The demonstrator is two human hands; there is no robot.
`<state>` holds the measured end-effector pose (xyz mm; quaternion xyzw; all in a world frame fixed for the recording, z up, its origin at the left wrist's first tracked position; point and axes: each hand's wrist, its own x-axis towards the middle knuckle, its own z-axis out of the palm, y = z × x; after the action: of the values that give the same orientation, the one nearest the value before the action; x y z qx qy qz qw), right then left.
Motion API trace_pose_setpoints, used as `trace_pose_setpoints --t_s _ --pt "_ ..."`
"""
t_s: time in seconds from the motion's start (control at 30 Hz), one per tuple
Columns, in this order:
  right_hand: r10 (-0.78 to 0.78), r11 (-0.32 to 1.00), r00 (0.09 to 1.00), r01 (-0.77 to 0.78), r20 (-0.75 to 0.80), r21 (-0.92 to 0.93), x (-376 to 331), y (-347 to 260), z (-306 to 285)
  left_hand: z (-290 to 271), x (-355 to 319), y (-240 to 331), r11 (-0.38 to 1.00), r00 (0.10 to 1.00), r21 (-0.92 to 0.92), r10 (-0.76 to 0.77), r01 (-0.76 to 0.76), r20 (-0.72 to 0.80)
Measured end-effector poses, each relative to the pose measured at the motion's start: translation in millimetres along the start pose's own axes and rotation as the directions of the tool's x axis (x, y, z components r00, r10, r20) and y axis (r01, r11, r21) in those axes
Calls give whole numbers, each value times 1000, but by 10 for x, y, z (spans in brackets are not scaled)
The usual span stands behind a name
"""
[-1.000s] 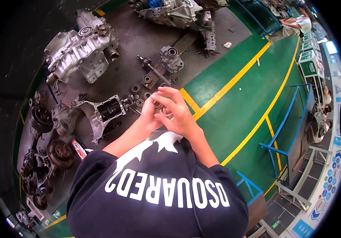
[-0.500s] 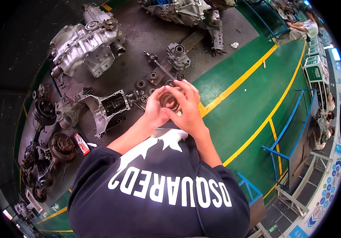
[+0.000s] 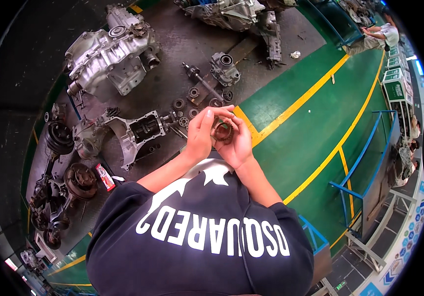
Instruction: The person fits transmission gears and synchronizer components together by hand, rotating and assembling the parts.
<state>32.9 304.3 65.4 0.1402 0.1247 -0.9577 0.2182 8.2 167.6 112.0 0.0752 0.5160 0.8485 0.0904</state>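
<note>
A large gearbox casing (image 3: 111,52) lies on the dark floor, an open housing (image 3: 135,133) nearer, a shaft (image 3: 202,81) and loose bearings (image 3: 185,111) between; a red can (image 3: 105,176) lies left, blue railing (image 3: 370,158) right

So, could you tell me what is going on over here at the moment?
A person in a dark printed shirt holds a small rusty-brown ring-shaped metal part in both hands, left hand and right hand cupped round it at chest height. Below them on the dark floor lie a silver gearbox casing, an open housing, a shaft and loose bearings.
</note>
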Motion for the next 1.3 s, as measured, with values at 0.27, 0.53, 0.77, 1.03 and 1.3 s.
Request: trace_pose_setpoints --t_s 0.27,0.53,0.77,1.03,1.3 --pt "-21 999 998 23 -60 40 -41 -28 425 -76 86 121 486 840 685 313 -543 443" --pt "-335 910 942 325 4 -258 -60 -51 501 -146 22 -108 943 984 330 100 -46 -147" --pt "-563 197 726 582 395 -789 -89 14 610 -230 38 -192 461 723 -595 -606 659 332" --pt "-271 -356 768 480 580 -802 -2 55 623 -149 0 -176 485 779 -680 -592 550 207" --pt "-538 331 832 353 132 -875 92 184 516 -313 10 -66 879 959 -459 -227 127 -169"
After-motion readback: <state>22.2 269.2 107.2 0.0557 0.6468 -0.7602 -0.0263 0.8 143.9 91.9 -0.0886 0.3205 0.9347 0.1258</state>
